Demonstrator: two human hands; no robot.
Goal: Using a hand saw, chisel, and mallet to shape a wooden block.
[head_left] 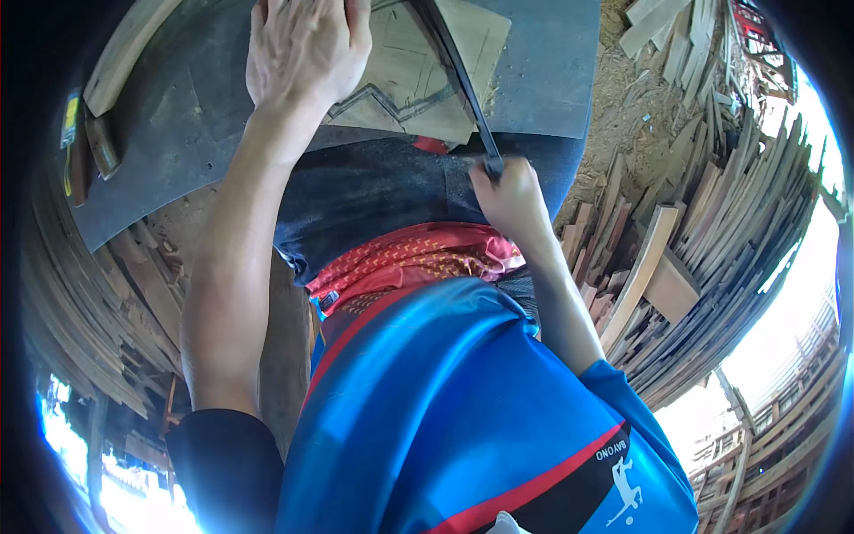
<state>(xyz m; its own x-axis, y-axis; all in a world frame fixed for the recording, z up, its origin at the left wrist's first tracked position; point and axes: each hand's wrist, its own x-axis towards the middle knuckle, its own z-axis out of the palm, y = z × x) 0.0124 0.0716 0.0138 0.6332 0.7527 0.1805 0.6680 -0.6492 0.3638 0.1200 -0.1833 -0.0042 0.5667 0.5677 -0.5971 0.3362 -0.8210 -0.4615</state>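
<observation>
A flat wooden board [427,76] lies on the dark grey tabletop [547,76], close to my lap. A dark zigzag line runs across the near part of the board. My left hand [307,49] is at the board's left side, back up and fingers stretched forward; the fingertips pass out of view at the top edge. Closed around the near end of a long, narrow, curved black tool [463,80], my right hand [511,196] is slightly blurred. That tool slants over the board, and its far end is cut off by the top edge, so its exact kind cannot be told.
At the table's left lie a curved wooden piece [129,53], tools with wooden handles [102,147] and a small yellow-and-blue item [71,120]. Stacked wood strips [712,222] fill the right side; more planks [84,294] are at left. Sawdust and scraps cover the ground [627,111].
</observation>
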